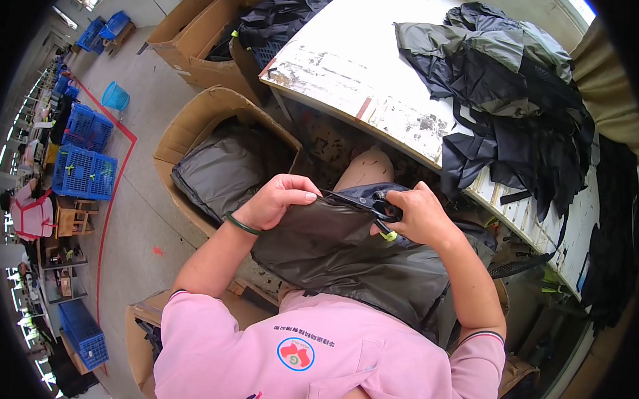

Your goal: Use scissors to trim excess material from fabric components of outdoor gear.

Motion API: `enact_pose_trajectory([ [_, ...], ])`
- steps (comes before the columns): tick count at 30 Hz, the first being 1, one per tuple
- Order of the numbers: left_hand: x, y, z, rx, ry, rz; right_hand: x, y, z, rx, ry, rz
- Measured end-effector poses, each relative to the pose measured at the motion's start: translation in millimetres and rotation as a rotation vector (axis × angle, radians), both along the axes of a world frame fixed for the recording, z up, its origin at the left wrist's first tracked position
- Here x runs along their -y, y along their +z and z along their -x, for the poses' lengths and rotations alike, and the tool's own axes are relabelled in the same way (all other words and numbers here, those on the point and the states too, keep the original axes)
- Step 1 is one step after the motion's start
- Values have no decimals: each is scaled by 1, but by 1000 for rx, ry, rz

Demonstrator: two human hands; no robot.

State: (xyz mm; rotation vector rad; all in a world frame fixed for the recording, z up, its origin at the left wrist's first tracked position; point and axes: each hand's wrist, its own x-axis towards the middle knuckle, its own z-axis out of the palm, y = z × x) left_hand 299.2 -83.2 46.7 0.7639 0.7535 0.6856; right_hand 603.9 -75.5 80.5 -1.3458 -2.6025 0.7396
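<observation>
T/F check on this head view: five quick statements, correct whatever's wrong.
1. The right hand holds scissors. True.
2. The left hand lies flat on the white table. False: it pinches the edge of the dark fabric.
3. A green bangle is on the left wrist. True.
4. The light-blue bucket is on the table. False: it is on the floor.
5. The fabric pile on the table is bright red. False: it is black and grey.

Pink short-sleeved shirt point(222, 354) with striped cuffs point(482, 336), blue-ringed emblem point(296, 354), plus dark green bangle point(244, 224)
</observation>
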Motion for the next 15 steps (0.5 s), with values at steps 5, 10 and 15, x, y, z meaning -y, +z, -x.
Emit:
enact_pose_trajectory([
  [5,1,6,-9,-12,0,-88,-3,10,19,-271,-100,46],
  [10,10,35,-39,-201,308,-521,-21,16,48,-481,19,229],
  [15,57,58,-42,-259,-235,-807,-51,83,30,-709,-163,-45],
])
